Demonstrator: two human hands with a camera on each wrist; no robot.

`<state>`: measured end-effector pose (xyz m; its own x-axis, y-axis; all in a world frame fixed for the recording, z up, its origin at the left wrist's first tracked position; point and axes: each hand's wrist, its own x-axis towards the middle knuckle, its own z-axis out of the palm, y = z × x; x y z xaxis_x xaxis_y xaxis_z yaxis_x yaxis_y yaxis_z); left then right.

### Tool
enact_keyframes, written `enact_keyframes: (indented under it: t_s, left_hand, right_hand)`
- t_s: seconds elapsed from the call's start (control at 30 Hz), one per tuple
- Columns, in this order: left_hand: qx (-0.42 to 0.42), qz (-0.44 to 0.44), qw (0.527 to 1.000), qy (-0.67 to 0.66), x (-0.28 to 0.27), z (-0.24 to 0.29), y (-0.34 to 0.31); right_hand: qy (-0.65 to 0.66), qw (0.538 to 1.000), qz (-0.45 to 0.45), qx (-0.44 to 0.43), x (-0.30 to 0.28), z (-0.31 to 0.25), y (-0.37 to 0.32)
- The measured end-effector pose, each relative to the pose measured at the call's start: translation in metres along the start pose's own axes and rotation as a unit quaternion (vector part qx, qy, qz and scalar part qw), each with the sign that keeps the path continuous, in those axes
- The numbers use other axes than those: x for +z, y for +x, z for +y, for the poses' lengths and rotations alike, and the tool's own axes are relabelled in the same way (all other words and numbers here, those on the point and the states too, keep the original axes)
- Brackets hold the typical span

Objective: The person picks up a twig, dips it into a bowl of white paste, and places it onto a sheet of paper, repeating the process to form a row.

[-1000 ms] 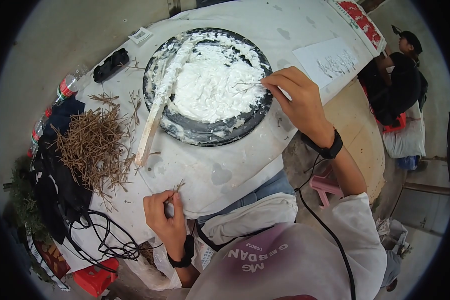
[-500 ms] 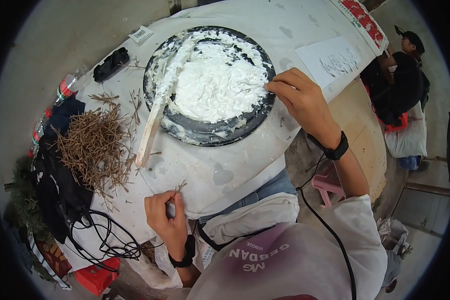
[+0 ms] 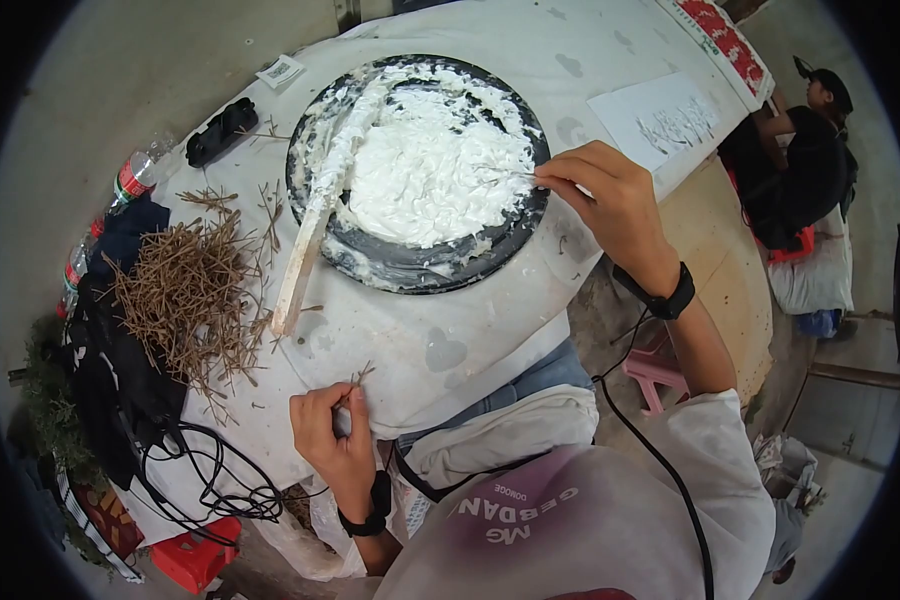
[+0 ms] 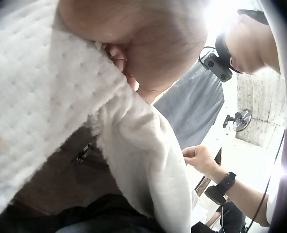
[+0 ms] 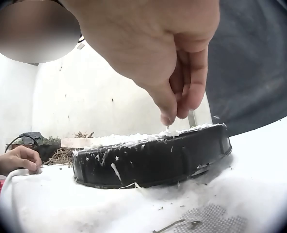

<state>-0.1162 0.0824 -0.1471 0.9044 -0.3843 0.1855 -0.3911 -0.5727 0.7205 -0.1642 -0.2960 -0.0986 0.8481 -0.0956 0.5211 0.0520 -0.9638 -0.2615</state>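
Observation:
My right hand (image 3: 608, 200) pinches a thin twig (image 3: 510, 174) between thumb and fingers over the right rim of a round black tray (image 3: 420, 284). Thick white paste (image 3: 405, 185) fills the tray, and the twig's far end lies in it. In the right wrist view the fingertips (image 5: 168, 118) are right at the paste's level above the tray wall. A paste-coated wooden stick (image 3: 302, 255) leans across the tray's left side. Near the table's front edge, my left hand (image 3: 328, 432) pinches small brown twigs (image 3: 364, 373) that stick out past its fingertips. The left wrist view hides those twigs.
A loose heap of brown twigs (image 3: 185, 295) lies left of the tray, beside black cables (image 3: 215, 475) and plastic bottles (image 3: 135, 175). White paper with several coated twigs (image 3: 675, 125) lies at the right, near a red-and-white box (image 3: 720, 45). Another person (image 3: 805, 150) sits beyond.
My right hand has shifted slightly right and toward me, drawing the twig a little toward the tray's rim. My left hand stays nearly still with its twigs.

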Motion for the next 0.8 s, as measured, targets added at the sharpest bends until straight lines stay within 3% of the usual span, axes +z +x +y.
enact_keyframes:
  t_s: [0.33, 0.6, 0.7, 0.8]
  left_hand:
    - [-0.005, 0.0, 1.0, -0.003, -0.001, -0.001, -0.001]
    - [-0.001, 0.006, 1.0, -0.009, 0.001, -0.002, -0.002]
    - [0.003, 0.007, 1.0, -0.01, 0.001, -0.004, -0.001]
    - [0.003, 0.007, 1.0, -0.008, 0.001, -0.004, -0.002]
  right_hand:
    - [0.055, 0.994, 0.039, 0.083, -0.008, -0.011, 0.013]
    - [-0.009, 0.994, 0.106, 0.012, -0.008, -0.006, 0.004]
    - [-0.012, 0.998, 0.041, -0.044, -0.005, -0.011, -0.001]
    - [0.004, 0.999, -0.003, -0.042, -0.007, -0.015, -0.005]
